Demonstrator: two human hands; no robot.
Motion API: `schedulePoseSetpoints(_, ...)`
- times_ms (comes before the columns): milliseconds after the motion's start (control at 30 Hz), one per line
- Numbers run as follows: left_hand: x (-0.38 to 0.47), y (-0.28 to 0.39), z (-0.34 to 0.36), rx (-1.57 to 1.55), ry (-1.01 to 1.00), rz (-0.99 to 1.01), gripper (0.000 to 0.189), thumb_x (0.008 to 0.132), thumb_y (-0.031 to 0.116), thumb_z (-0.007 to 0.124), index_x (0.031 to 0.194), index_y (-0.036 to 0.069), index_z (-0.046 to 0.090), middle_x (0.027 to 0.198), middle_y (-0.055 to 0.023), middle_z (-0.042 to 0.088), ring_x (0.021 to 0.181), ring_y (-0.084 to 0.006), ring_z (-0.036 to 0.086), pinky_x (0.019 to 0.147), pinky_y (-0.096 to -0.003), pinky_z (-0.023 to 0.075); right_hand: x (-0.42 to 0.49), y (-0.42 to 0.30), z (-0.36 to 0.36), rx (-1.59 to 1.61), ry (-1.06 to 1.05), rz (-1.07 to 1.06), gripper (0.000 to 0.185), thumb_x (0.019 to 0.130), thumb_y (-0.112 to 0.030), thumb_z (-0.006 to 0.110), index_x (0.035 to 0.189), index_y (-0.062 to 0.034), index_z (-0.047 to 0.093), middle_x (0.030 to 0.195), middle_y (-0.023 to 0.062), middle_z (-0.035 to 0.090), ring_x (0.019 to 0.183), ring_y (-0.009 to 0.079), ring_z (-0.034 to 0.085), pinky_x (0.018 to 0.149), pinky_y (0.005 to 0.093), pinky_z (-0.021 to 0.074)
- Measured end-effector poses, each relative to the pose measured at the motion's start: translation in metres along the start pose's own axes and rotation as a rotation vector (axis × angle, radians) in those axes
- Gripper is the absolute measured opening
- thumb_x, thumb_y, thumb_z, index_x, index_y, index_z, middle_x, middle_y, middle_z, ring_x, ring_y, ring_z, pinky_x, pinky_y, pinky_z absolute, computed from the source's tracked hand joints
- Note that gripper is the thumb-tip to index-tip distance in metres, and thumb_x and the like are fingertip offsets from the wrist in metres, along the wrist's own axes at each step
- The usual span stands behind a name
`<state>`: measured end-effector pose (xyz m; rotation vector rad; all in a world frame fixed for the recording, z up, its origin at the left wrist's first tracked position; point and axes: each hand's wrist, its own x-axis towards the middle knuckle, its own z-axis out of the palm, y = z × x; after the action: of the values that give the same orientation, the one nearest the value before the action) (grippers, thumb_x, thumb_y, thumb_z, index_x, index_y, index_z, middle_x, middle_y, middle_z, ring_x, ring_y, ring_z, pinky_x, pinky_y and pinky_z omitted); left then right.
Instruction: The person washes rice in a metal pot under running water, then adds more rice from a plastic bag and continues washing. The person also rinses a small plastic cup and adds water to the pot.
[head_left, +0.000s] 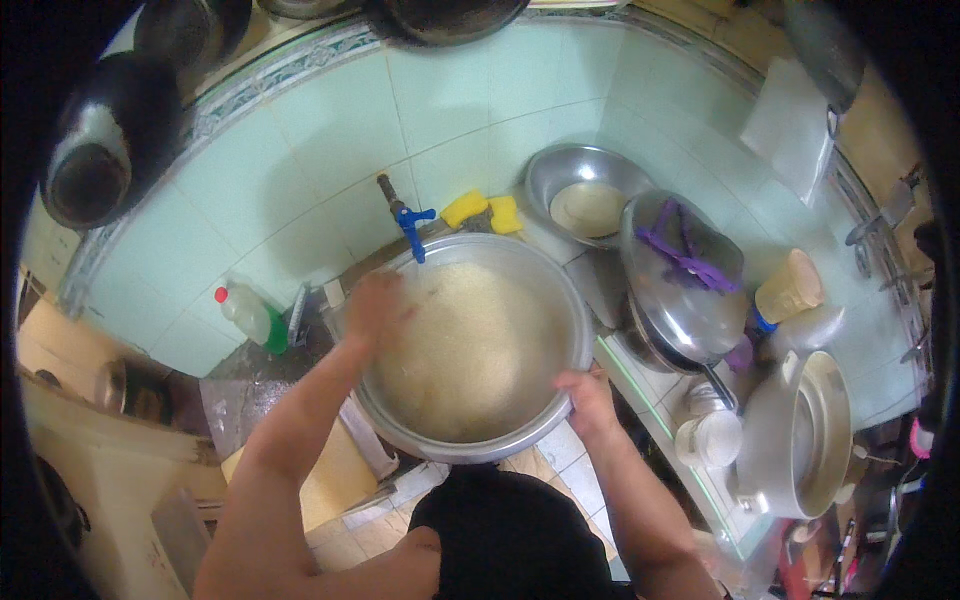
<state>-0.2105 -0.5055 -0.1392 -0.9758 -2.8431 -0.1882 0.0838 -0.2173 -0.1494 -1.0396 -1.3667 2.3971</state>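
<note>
A large round aluminium basin (469, 448) lies before me, holding something pale and cloudy (465, 345), perhaps grain in water; blur hides its texture. My right hand (589, 397) grips the basin's rim at the lower right, thumb on the inner side. Over the left rim is my left hand (379, 311), smeared by motion. Its fingers reach towards the basin's inside, and I cannot tell whether they touch the contents or hold anything. A tap with a blue plastic handle and spout (413, 225) juts from the tiled wall above the far rim.
Yellow sponges (465, 209) lie behind the basin. To the left stands a bottle of green liquid (259, 322). On the right-hand counter are a metal bowl (547, 176), an upturned pan (675, 315) with a purple strap (686, 259), and a large pot (772, 442).
</note>
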Motion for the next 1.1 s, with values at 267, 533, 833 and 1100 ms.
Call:
schedulePoseSetpoints(267,0.020,0.074,0.005,-0.458,-0.406,-0.226,0.109,0.092,0.072,0.069,0.168,0.003,0.033,0.169,-0.0286,0.040,0.157,-0.0439,0.039,0.131,-0.0506,0.0290,-0.006,0.004,0.006,0.039,0.025,-0.084,0.037,0.071,0.006,0.070,0.107,0.0023,0.070,0.093,0.0104,0.074,0.082,0.0226,0.071,0.076,0.0359,0.0565)
schedulePoseSetpoints(533,-0.002,0.122,0.014,-0.426,-0.555,-0.149,0.113,0.086,0.081,0.069,0.160,-0.001,0.047,0.151,-0.0308,0.059,0.138,-0.0407,0.060,0.116,-0.0512,0.0464,0.002,-0.002,0.019,0.019,0.003,-0.097,0.043,0.071,0.009,0.068,0.114,0.0081,0.068,0.094,0.0127,0.072,0.080,0.0252,0.071,0.074,0.0377,0.0578)
schedulePoseSetpoints(833,-0.079,0.125,0.019,-0.208,-0.626,0.583,0.081,0.081,0.056,0.081,0.141,0.005,0.066,0.141,-0.0239,0.065,0.137,-0.0404,0.059,0.115,-0.0522,0.0463,-0.012,-0.006,0.022,0.027,0.094,-0.119,0.032,0.069,0.006,0.068,0.101,0.0012,0.072,0.086,0.0070,0.072,0.073,0.0198,0.067,0.068,0.0351,0.0541)
schedulePoseSetpoints(1100,-0.066,0.029,0.014,0.003,-0.530,0.275,0.074,0.079,0.037,0.086,0.145,0.011,0.063,0.146,-0.0246,0.061,0.141,-0.0472,0.051,0.123,-0.0611,0.0377,-0.007,0.002,0.011,0.079,-0.016,-0.133,0.040,0.072,0.004,0.068,0.112,0.0020,0.066,0.092,0.0075,0.069,0.079,0.0187,0.066,0.070,0.0329,0.0526)
